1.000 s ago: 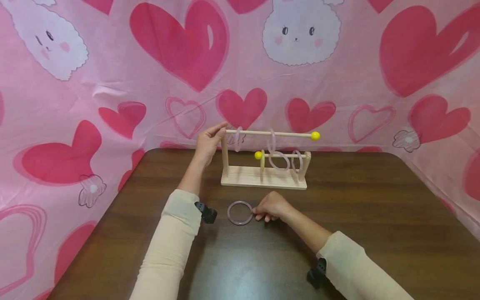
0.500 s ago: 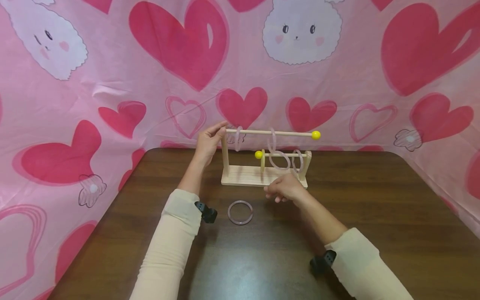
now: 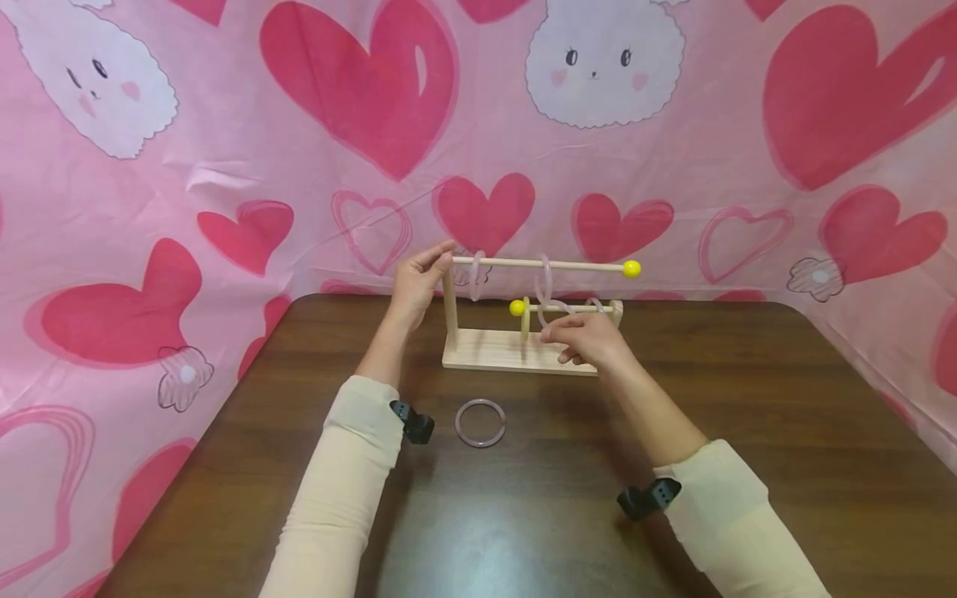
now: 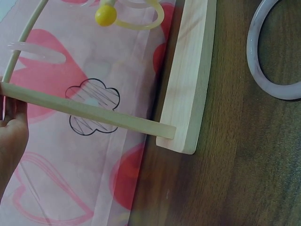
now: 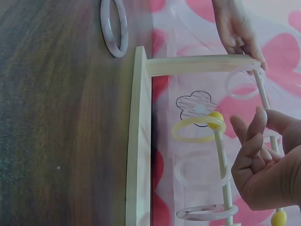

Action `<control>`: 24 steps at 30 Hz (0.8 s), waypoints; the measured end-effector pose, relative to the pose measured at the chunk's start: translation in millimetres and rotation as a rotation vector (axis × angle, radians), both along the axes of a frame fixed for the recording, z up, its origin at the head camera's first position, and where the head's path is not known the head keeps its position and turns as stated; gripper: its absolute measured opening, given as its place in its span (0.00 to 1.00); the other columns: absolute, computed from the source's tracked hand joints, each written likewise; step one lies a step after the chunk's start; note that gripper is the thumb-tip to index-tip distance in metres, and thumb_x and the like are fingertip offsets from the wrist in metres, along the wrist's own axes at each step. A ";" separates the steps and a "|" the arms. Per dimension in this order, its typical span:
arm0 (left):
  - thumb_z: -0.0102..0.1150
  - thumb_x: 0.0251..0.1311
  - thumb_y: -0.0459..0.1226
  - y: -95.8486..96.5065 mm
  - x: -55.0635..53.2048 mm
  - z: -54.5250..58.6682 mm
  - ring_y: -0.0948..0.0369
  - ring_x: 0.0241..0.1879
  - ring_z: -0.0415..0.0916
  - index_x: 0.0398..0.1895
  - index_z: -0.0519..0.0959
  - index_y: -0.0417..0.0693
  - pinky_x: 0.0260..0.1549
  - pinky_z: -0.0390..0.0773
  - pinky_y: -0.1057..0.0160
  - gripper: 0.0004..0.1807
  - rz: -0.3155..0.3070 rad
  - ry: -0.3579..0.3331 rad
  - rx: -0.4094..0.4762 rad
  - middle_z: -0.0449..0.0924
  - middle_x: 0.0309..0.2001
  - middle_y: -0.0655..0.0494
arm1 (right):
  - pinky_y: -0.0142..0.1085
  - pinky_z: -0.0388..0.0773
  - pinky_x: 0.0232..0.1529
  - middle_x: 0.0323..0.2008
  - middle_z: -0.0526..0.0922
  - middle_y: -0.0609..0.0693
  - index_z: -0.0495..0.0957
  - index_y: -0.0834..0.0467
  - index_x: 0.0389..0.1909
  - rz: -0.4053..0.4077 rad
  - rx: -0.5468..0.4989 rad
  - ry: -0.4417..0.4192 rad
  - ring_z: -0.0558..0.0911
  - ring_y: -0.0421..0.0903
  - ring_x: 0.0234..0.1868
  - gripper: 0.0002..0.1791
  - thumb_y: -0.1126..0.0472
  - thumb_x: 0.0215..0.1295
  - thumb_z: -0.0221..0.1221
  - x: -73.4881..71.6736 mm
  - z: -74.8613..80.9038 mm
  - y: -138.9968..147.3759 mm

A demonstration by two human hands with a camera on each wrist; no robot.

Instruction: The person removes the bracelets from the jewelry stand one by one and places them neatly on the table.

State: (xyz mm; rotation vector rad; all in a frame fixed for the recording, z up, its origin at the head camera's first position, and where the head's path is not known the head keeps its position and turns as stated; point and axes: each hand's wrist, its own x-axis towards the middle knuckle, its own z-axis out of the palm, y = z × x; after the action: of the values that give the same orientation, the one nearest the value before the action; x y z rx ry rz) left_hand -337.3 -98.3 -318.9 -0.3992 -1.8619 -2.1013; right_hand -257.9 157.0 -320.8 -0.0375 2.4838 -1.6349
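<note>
A wooden bangle stand (image 3: 486, 353) has a long upper rod (image 3: 583, 267) and a shorter lower rod, each tipped with a yellow ball. My left hand (image 3: 415, 286) holds the top of its left post (image 4: 94, 111) between thumb and fingers. Two pale lilac bangles hang on the upper rod. On the lower rod are a yellow bangle (image 5: 193, 140), a pale one and a marbled one (image 5: 202, 215). My right hand (image 3: 586, 340) is in front of the lower rod, partly covering its bangles. Its fingers bend loosely, with nothing visible between them in the right wrist view.
A lilac bangle (image 3: 481, 447) lies flat on the dark wood table (image 3: 299, 498), in front of the stand. A pink cloth (image 3: 478, 149) with hearts and white animal faces hangs behind the table. Both sleeves carry a black wrist camera.
My right hand has left the bangle lying on the table and moved up and right to the lower rod. My left hand has stayed on the post.
</note>
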 end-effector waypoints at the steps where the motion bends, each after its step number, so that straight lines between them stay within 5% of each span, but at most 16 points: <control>1: 0.57 0.59 0.30 0.1 0.0 -0.1 0.56 0.56 0.70 0.52 0.73 0.32 0.55 0.70 0.65 0.18 -0.003 -0.001 0.002 0.73 0.55 0.42 | 0.29 0.73 0.25 0.44 0.82 0.56 0.78 0.66 0.47 -0.015 -0.004 0.005 0.78 0.38 0.18 0.19 0.57 0.59 0.60 -0.7 0.8 0.3; 5: 0.57 0.59 0.29 0.1 -0.8 -0.6 0.56 0.56 0.70 0.52 0.73 0.32 0.55 0.70 0.65 0.18 -0.005 -0.002 0.008 0.73 0.55 0.41 | 0.29 0.72 0.24 0.59 0.69 0.62 0.75 0.65 0.53 -0.070 -0.061 0.032 0.77 0.38 0.18 0.22 0.57 0.60 0.60 -2.4 2.5 0.4; 9: 0.57 0.59 0.29 0.2 -1.2 -0.7 0.57 0.55 0.71 0.52 0.73 0.32 0.54 0.70 0.65 0.17 0.008 -0.008 0.009 0.73 0.55 0.41 | 0.26 0.70 0.19 0.61 0.68 0.63 0.73 0.65 0.55 -0.113 -0.164 0.118 0.76 0.36 0.15 0.23 0.61 0.59 0.60 -4.1 1.1 -1.7; 16: 0.56 0.59 0.28 1.4 -0.6 -0.1 0.57 0.55 0.71 0.52 0.73 0.31 0.54 0.70 0.65 0.17 0.010 -0.003 0.010 0.73 0.55 0.41 | 0.27 0.76 0.18 0.51 0.78 0.59 0.73 0.65 0.56 -0.168 -0.168 0.333 0.77 0.40 0.14 0.25 0.63 0.57 0.64 -6.9 -2.1 -7.2; 24: 0.56 0.59 0.28 1.5 0.5 0.2 0.58 0.54 0.71 0.52 0.73 0.31 0.54 0.70 0.64 0.17 0.007 -0.009 0.012 0.73 0.55 0.41 | 0.34 0.79 0.18 0.45 0.81 0.61 0.74 0.65 0.55 -0.207 -0.140 0.431 0.75 0.37 0.11 0.25 0.66 0.55 0.64 -15.6 -1.9 -14.3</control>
State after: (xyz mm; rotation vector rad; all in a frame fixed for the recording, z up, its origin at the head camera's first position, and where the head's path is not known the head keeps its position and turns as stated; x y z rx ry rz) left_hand -336.8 -96.8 -318.7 -0.3812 -1.8523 -2.1121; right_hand -273.6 142.7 -322.8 -0.1737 2.7500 -2.0747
